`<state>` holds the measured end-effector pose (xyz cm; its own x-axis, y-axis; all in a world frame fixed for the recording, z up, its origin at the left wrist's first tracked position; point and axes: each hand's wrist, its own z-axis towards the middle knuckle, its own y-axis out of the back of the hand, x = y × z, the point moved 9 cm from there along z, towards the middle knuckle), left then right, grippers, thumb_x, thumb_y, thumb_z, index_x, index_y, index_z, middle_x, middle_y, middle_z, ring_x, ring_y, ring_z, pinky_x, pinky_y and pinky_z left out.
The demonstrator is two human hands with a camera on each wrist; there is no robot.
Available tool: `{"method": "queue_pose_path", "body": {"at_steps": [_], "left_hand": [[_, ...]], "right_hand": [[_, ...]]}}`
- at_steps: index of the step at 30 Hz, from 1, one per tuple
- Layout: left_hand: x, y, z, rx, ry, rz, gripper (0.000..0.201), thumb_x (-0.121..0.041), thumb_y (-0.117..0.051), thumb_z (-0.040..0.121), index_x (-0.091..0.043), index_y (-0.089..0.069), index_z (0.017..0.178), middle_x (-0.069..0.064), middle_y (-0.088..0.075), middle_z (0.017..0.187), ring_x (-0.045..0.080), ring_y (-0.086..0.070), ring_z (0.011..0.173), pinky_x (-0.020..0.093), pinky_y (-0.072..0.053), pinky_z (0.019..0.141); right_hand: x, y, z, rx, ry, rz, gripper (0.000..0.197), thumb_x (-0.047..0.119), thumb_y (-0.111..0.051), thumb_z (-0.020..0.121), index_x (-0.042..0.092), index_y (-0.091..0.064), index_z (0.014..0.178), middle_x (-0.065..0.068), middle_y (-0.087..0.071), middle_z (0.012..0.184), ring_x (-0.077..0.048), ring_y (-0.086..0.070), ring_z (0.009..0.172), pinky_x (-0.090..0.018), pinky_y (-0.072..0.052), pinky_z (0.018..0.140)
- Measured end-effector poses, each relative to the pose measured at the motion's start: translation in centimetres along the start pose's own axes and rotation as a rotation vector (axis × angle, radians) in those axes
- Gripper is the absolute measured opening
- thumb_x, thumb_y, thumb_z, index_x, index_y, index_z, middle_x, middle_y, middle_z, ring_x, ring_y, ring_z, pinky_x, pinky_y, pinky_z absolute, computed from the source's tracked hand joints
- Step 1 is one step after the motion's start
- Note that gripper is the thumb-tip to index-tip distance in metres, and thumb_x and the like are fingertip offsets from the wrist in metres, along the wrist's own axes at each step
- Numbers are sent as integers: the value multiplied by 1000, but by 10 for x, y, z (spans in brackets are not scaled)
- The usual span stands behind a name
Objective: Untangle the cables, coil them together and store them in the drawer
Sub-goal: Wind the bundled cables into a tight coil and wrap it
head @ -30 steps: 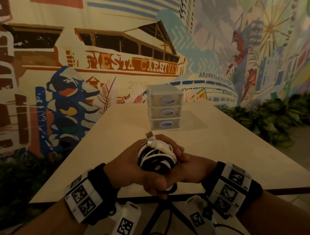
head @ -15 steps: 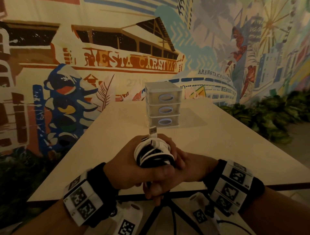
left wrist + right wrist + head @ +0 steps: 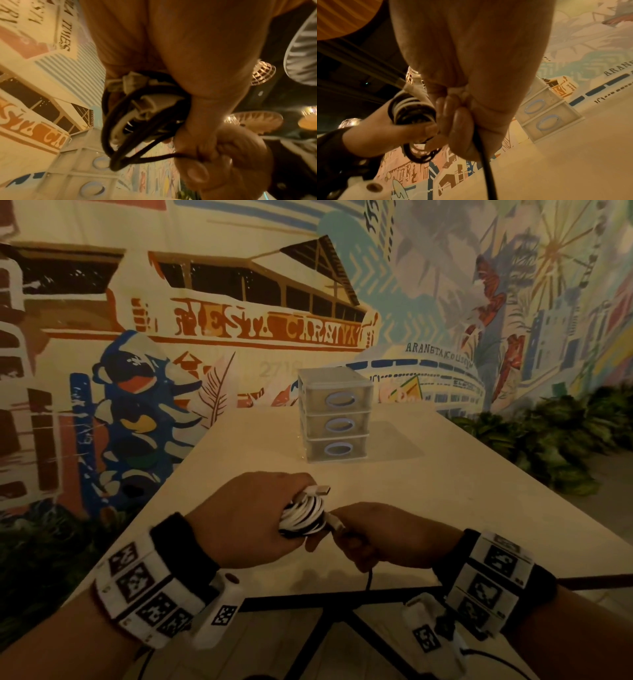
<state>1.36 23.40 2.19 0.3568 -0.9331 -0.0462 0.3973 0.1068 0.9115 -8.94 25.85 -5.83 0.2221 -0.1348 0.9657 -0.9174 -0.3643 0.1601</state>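
A tight coil of black and white cables [image 3: 303, 517] [image 3: 137, 115] [image 3: 412, 111] sits in my left hand [image 3: 253, 518], whose fingers curl round it above the table's near edge. A white plug [image 3: 320, 490] sticks out of the coil's top. My right hand [image 3: 373, 537] is fisted just right of the coil and grips a loose black cable end [image 3: 481, 146] that hangs down below the fist. The small clear drawer unit [image 3: 334, 419] with three drawers, all pushed in, stands farther back at the table's middle.
The beige table [image 3: 445, 491] runs back to a painted mural wall. Green plants [image 3: 565, 440] line the floor to the right. The black table frame [image 3: 342, 601] shows below the near edge.
My hands have drawn slightly apart. The left hand turned the coil onto its side, and the right hand slid off the coil to grip the black cable end.
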Motion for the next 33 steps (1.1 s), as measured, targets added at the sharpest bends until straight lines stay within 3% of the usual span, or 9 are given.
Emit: {"method": "queue_pose_path", "body": {"at_steps": [5, 8, 11, 14, 17, 20, 24, 28, 33], "left_hand": [[1, -15, 1, 90, 65, 124, 26, -49, -50, 82, -26, -54, 94, -8, -57, 80, 15, -54, 67, 36, -49, 65], [0, -21, 0, 140, 95, 125, 27, -44, -49, 82, -23, -55, 99, -4, -59, 82, 19, -56, 69, 37, -50, 67], [1, -29, 1, 176, 126, 113, 17, -28, -58, 87, -22, -51, 102, -2, -58, 87, 18, -55, 74, 36, -49, 70], [0, -41, 1, 251, 144, 195, 18, -21, -55, 90, -18, -48, 107, 1, -55, 93, 19, -50, 76, 33, -43, 69], [-7, -46, 4, 286, 143, 300, 24, -23, -53, 91, -19, -46, 113, 1, -56, 101, 20, -52, 83, 28, -35, 69], [-12, -48, 13, 291, 148, 331, 30, -28, -55, 92, -16, -50, 119, 2, -59, 108, 21, -59, 94, 25, -34, 71], [-8, -58, 16, 333, 192, 300, 25, -24, -54, 92, -14, -53, 115, 4, -61, 107, 22, -59, 94, 25, -34, 71], [-9, -62, 11, 331, 193, 293, 22, -21, -53, 91, -13, -50, 112, 5, -60, 103, 23, -58, 89, 27, -34, 69], [-7, -51, 15, 197, 233, 250, 45, -19, -58, 86, -17, -35, 125, 2, -58, 105, 22, -55, 89, 33, -45, 71]], "right_hand": [[-4, -1, 3, -67, -67, 28, 54, 17, -28, 101, 22, -61, 57, -1, -31, 64, -14, -21, 56, -32, -16, 59], [-6, 7, 4, -117, -87, 10, 31, 22, -33, 98, 12, -48, 74, -2, -44, 67, -15, -33, 56, -29, -27, 58], [-1, 13, 4, -105, -78, -142, 35, 27, -34, 104, 7, -57, 87, -6, -58, 79, -18, -45, 65, -28, -38, 64], [5, 9, 4, 22, -108, -299, 38, 24, -61, 88, -4, -66, 113, -11, -69, 103, -18, -61, 84, -24, -50, 67], [12, 5, 8, 91, -150, -444, 40, 13, -78, 81, 2, -69, 119, -15, -71, 118, -14, -69, 89, -28, -59, 77], [19, 5, 22, -27, -151, -671, 26, 24, -87, 78, 15, -78, 100, 0, -75, 90, -4, -69, 68, -23, -59, 65], [14, 5, 31, -155, -170, -849, 19, 26, -81, 83, 9, -79, 91, 2, -68, 67, -7, -61, 54, -19, -53, 57], [6, 4, 26, -119, -194, -877, 20, 25, -75, 88, 16, -69, 71, 3, -63, 63, -3, -56, 47, -13, -47, 49], [18, 10, 22, -189, -105, -818, 19, 22, -73, 88, 4, -76, 91, -5, -70, 76, -10, -59, 52, -14, -49, 50]]}}
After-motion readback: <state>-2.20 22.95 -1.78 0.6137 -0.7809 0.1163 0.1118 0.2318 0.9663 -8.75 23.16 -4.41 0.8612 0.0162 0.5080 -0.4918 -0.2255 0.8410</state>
